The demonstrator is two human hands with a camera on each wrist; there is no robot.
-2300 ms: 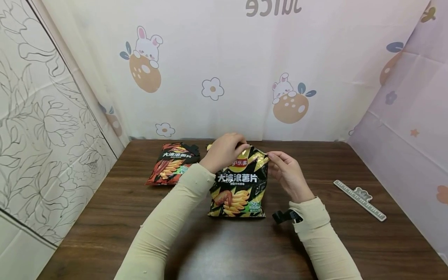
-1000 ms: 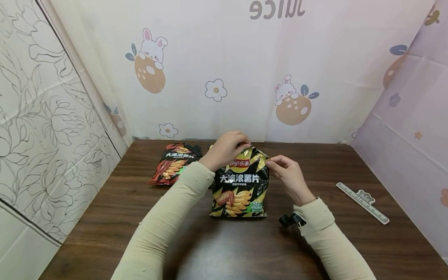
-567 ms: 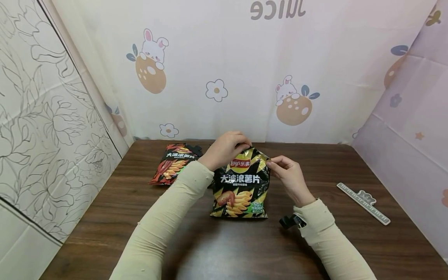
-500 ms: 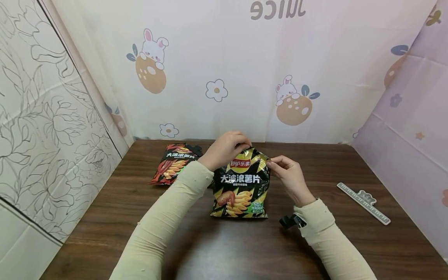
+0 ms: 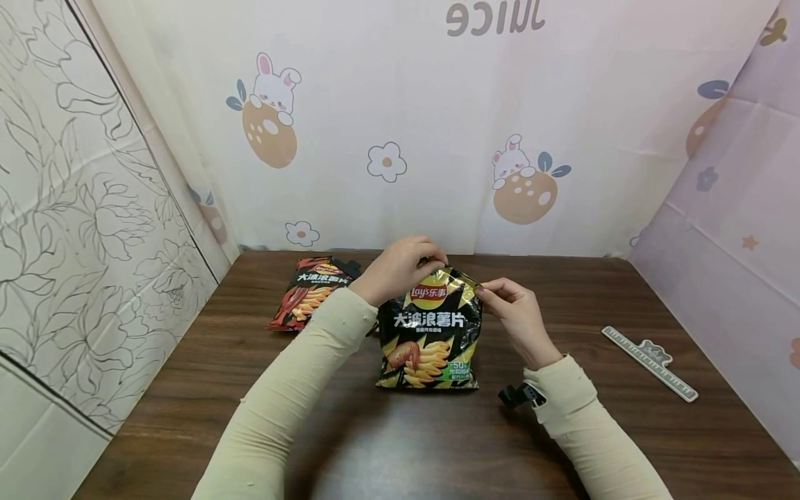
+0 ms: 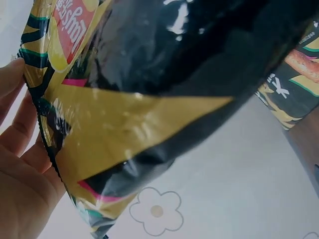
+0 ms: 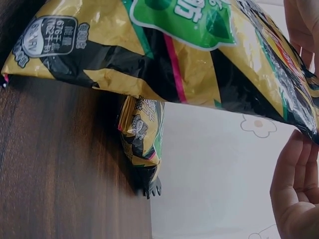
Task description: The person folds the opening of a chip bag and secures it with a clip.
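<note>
A black and yellow Lay's chip bag stands upright on the table between my two hands. My left hand grips its top edge from the left, with most fingers hidden behind the bag. With thumb and fingertips, my right hand pinches the top right corner. The left wrist view shows the left hand along the crimped edge. The right wrist view shows the bag's side, with the right hand at the corner.
A red and black chip bag with a black clip lies at the back left. Another yellow and black bag is behind the held one. A pale bar-shaped clip lies on the wooden table at right. A patterned curtain backs the table.
Over the last half second, my left hand has shifted slightly left and down. The light strip at the bag's top right edge has turned dark. Right hand and bag base stay put.
</note>
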